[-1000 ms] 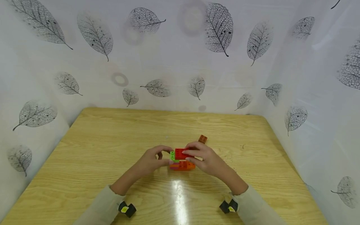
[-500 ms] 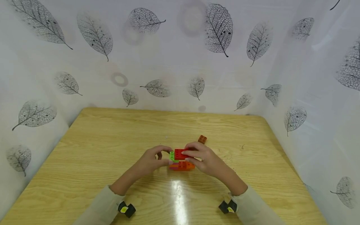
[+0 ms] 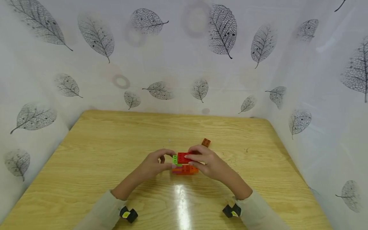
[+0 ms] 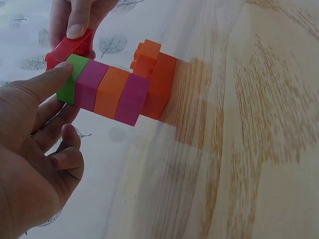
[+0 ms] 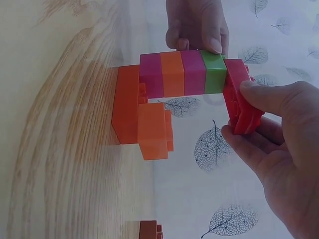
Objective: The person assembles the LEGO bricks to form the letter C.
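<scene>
A column of toy building bricks stands on a long orange-red base brick (image 5: 127, 107), alternating purple (image 5: 193, 73) and orange (image 5: 172, 74), with a green brick (image 5: 214, 75) at its top. A small orange brick (image 5: 153, 130) sits on the base's other end. My left hand (image 3: 156, 162) pinches the column's top around the green brick between thumb and fingers. With its thumb and fingers, my right hand (image 3: 209, 162) holds a red brick (image 5: 238, 92) against the green one's top, slightly tilted and jutting right. Whether the two are locked together I cannot tell.
Beyond my right hand, a loose brown brick (image 3: 205, 142) lies on the wooden table (image 3: 115, 134). A white curtain (image 3: 178, 64) with a leaf print encloses the back and sides. Each sleeve cuff carries a small black device (image 3: 128, 214).
Both hands and the bricks hold nearly still. The whole head view has shifted very slightly to the left.
</scene>
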Motion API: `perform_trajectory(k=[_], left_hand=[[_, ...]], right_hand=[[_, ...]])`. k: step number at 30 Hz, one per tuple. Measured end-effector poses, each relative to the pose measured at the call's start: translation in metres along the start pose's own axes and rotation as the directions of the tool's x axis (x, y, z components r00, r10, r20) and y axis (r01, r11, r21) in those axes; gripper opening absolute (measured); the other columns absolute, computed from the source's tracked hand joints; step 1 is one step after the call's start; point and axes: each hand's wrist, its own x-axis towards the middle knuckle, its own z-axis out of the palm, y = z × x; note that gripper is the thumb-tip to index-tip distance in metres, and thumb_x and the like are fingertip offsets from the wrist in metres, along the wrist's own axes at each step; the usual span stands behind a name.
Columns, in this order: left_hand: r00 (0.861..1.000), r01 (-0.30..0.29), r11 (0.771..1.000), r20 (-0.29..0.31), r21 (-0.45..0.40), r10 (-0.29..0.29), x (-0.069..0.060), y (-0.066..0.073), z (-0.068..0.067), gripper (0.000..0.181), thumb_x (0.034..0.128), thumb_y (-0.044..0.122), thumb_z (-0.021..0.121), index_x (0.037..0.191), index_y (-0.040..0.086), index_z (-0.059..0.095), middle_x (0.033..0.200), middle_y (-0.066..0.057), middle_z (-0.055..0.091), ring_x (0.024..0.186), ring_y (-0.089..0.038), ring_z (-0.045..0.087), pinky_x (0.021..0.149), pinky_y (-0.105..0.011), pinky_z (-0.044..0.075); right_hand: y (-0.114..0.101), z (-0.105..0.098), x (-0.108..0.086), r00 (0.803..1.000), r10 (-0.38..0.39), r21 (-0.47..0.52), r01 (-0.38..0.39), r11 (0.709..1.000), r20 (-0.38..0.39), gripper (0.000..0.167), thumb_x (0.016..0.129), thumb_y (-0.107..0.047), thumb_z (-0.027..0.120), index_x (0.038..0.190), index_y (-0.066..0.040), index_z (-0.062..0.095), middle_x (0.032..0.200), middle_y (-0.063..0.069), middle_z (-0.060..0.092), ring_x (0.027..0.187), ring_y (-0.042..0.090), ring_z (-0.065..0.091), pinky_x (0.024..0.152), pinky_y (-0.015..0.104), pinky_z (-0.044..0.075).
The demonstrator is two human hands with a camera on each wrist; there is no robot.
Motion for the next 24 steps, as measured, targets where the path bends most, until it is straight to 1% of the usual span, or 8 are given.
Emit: perform_trajectory(k=[3, 7, 10, 13, 15, 20, 22, 24], left_hand=[[1.0, 0.001, 1.0, 0.002, 0.004, -0.001, 0.001, -0.001, 0.0, 0.042, 0.0914, 0.035, 0.075, 0.13, 0.024, 0.063, 0.125, -0.001, 0.063, 0.084, -0.022, 0.049, 0.055, -0.027, 0.044], [1.0, -0.004, 1.0, 0.002, 0.018, 0.004, 0.002, -0.001, 0.0, 0.042, 0.0914, 0.036, 0.075, 0.13, 0.025, 0.064, 0.125, 0.0, 0.063, 0.086, -0.022, 0.049, 0.056, -0.027, 0.044], [1.0, -0.012, 0.999, -0.013, 0.043, 0.013, 0.002, 0.0, 0.001, 0.041, 0.091, 0.037, 0.076, 0.13, 0.028, 0.064, 0.124, 0.004, 0.063, 0.09, -0.022, 0.049, 0.062, -0.03, 0.044], [0.998, -0.038, 0.997, -0.039, 0.071, 0.041, 0.003, 0.003, 0.003, 0.041, 0.0904, 0.039, 0.076, 0.129, 0.03, 0.065, 0.122, 0.009, 0.063, 0.095, -0.024, 0.049, 0.071, -0.033, 0.043], [0.996, -0.066, 0.995, -0.058, 0.081, 0.07, 0.003, 0.006, 0.006, 0.042, 0.09, 0.041, 0.076, 0.129, 0.029, 0.066, 0.122, 0.01, 0.063, 0.1, -0.026, 0.05, 0.076, -0.035, 0.041], [0.988, -0.12, 0.989, -0.088, 0.083, 0.128, 0.002, 0.015, 0.01, 0.044, 0.0899, 0.042, 0.075, 0.128, 0.022, 0.067, 0.122, 0.011, 0.063, 0.106, -0.03, 0.05, 0.077, -0.034, 0.039], [0.986, -0.132, 0.988, -0.094, 0.085, 0.14, 0.003, 0.018, 0.01, 0.041, 0.0904, 0.041, 0.075, 0.127, 0.022, 0.068, 0.12, 0.011, 0.064, 0.106, -0.03, 0.05, 0.076, -0.033, 0.039], [0.985, -0.136, 0.987, -0.098, 0.086, 0.144, 0.003, 0.019, 0.011, 0.037, 0.0908, 0.04, 0.075, 0.124, 0.025, 0.069, 0.119, 0.011, 0.064, 0.105, -0.031, 0.05, 0.076, -0.033, 0.038]], right_hand=[[0.0, 0.0, 0.0, 1.0, 0.011, 0.005, -0.011, 1.0, 0.004, 0.027, 0.086, 0.0, 0.077, 0.112, -0.002, 0.075, 0.116, 0.014, 0.063, 0.097, 0.02, 0.06, 0.077, 0.022, 0.053], [0.0, 0.001, -0.001, 1.0, 0.02, -0.009, -0.021, 1.0, -0.011, 0.028, 0.085, -0.001, 0.078, 0.113, -0.003, 0.075, 0.116, 0.013, 0.063, 0.097, 0.02, 0.06, 0.077, 0.023, 0.053], [-0.001, 0.001, -0.002, 0.999, 0.046, -0.01, -0.046, 0.999, -0.013, 0.028, 0.085, -0.004, 0.079, 0.113, -0.005, 0.075, 0.116, 0.011, 0.064, 0.098, 0.019, 0.061, 0.077, 0.023, 0.053], [-0.002, 0.001, -0.001, 0.997, 0.074, -0.003, -0.074, 0.997, -0.006, 0.027, 0.086, -0.006, 0.079, 0.112, -0.007, 0.075, 0.116, 0.008, 0.064, 0.1, 0.017, 0.062, 0.08, 0.023, 0.054], [-0.003, 0.001, -0.001, 0.996, 0.084, 0.001, -0.084, 0.996, -0.001, 0.027, 0.085, -0.005, 0.079, 0.112, -0.008, 0.074, 0.116, 0.007, 0.064, 0.102, 0.017, 0.062, 0.082, 0.024, 0.055], [-0.005, 0.001, -0.001, 0.993, 0.117, 0.017, -0.117, 0.993, 0.009, 0.025, 0.086, -0.006, 0.079, 0.109, -0.009, 0.07, 0.117, 0.005, 0.065, 0.106, 0.018, 0.063, 0.088, 0.028, 0.055], [-0.007, 0.0, 0.0, 0.991, 0.134, 0.027, -0.134, 0.991, 0.012, 0.025, 0.086, -0.006, 0.079, 0.109, -0.009, 0.069, 0.118, 0.005, 0.065, 0.108, 0.018, 0.063, 0.089, 0.029, 0.055], [-0.008, 0.0, 0.0, 0.99, 0.143, 0.036, -0.144, 0.989, 0.015, 0.026, 0.086, -0.006, 0.079, 0.109, -0.009, 0.069, 0.118, 0.005, 0.065, 0.108, 0.019, 0.063, 0.09, 0.03, 0.055]])
